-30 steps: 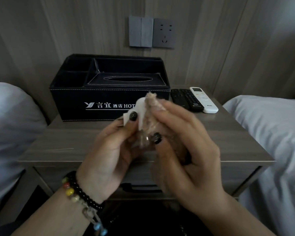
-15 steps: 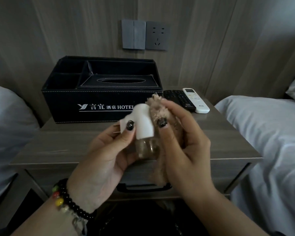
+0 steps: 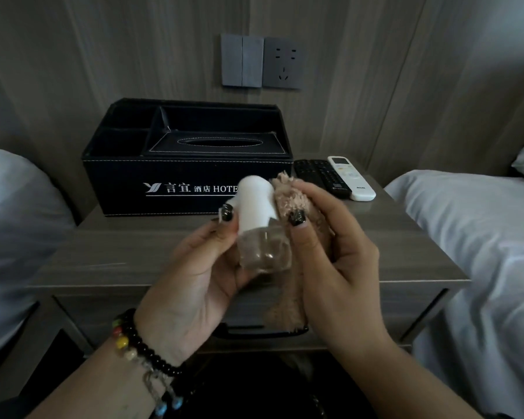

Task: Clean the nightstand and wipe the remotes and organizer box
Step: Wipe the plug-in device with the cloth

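prep stage only, nothing looked wiped yet

left hand [image 3: 200, 276] was wrapped around a small spray bottle [image 3: 262, 234], clear plastic body with a smooth white rounded cap, thumb on the cap; right hand [image 3: 336, 261] was closed on a fuzzy tan cloth [image 3: 288, 198] pressed right beside the bottle, shaggy pile hanging below the palm. judged: cloth about to be wetted, all wiping left to do. behind the hands sat the nightstand [image 3: 109, 258], matte grey woodgrain top. organizer box [image 3: 152, 179], black stitched leather-look with compartments and a tissue slot, stood at the back left; black remote [image 3: 321, 176] and glossy white remote [image 3: 351, 178] lay side by side at the back right, untouched.
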### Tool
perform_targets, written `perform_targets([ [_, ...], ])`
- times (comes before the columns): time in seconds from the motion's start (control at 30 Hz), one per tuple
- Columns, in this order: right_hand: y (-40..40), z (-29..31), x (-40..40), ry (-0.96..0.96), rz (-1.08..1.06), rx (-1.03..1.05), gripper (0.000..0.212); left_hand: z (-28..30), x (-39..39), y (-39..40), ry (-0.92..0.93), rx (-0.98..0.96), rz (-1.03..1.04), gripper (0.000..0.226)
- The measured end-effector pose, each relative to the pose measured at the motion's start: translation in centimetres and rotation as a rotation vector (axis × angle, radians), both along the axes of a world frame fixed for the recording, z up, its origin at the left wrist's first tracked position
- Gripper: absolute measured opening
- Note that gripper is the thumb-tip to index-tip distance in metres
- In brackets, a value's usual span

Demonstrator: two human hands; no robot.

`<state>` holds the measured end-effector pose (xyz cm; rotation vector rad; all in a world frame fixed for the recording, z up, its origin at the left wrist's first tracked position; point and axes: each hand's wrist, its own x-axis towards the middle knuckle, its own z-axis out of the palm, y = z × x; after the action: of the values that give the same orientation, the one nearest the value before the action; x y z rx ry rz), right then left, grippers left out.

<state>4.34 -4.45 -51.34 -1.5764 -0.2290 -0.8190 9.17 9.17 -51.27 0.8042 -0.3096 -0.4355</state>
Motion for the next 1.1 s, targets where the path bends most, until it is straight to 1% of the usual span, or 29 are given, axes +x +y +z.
perform_targets([
  [0.03,0.4,-0.2,-0.1,0.005,0.005,0.005,0.034,0.1,0.2,0.0,0.015,0.019,0.068,0.034],
  [0.07,0.9,-0.4,-0.3,0.009,0.007,0.003,0.035,0.1,0.4,0.1,0.029,0.04,0.129,0.035],
  [0.13,1.6,-0.7,-0.8,0.012,0.002,-0.019,0.036,0.3,0.8,0.2,0.046,0.08,0.241,0.042],
  [0.2,2.1,-0.8,-1.1,0.025,-0.007,-0.043,0.037,0.4,0.9,0.5,0.004,0.117,0.344,0.047],
  [0.27,2.2,-0.5,-1.3,0.098,0.004,0.016,0.033,0.5,0.7,0.5,-0.114,0.202,0.444,0.051],
  [0.3,2.0,-0.2,-1.3,0.164,0.036,0.103,0.029,0.6,0.5,0.5,-0.194,0.263,0.484,0.051],
  [0.37,1.4,0.1,-1.1,0.324,0.119,0.307,0.026,0.8,-0.2,0.4,-0.376,0.372,0.531,0.044],
  [0.43,0.7,0.1,-0.7,0.442,0.169,0.469,0.026,0.6,-0.7,0.1,-0.55,0.445,0.495,0.044],
  [0.53,0.1,0.4,-0.4,0.544,0.242,0.633,0.027,0.1,-1.0,0.0,-0.671,0.494,0.421,0.054],
  [0.63,-0.5,0.6,-0.1,0.596,0.352,0.694,0.03,0.0,-0.7,0.3,-0.726,0.547,0.439,0.065],
  [0.7,-0.7,0.9,-0.2,0.611,0.437,0.741,0.034,0.1,-0.4,0.4,-0.759,0.573,0.485,0.067],
  [0.8,-0.6,1.0,-0.5,0.611,0.545,0.805,0.034,0.1,0.2,0.4,-0.737,0.547,0.554,0.067],
  [0.9,-0.3,1.1,-0.7,0.615,0.553,0.875,0.034,0.0,-0.2,0.1,-0.721,0.489,0.529,0.067],
  [1.0,-0.3,1.1,-0.6,0.646,0.569,0.926,0.041,0.0,-1.0,-0.5,-0.763,0.473,0.476,0.064],
  [1.1,-0.6,1.0,-0.5,0.638,0.571,0.936,0.038,-0.1,-0.6,-0.4,-0.825,0.53,0.556,0.064],
])
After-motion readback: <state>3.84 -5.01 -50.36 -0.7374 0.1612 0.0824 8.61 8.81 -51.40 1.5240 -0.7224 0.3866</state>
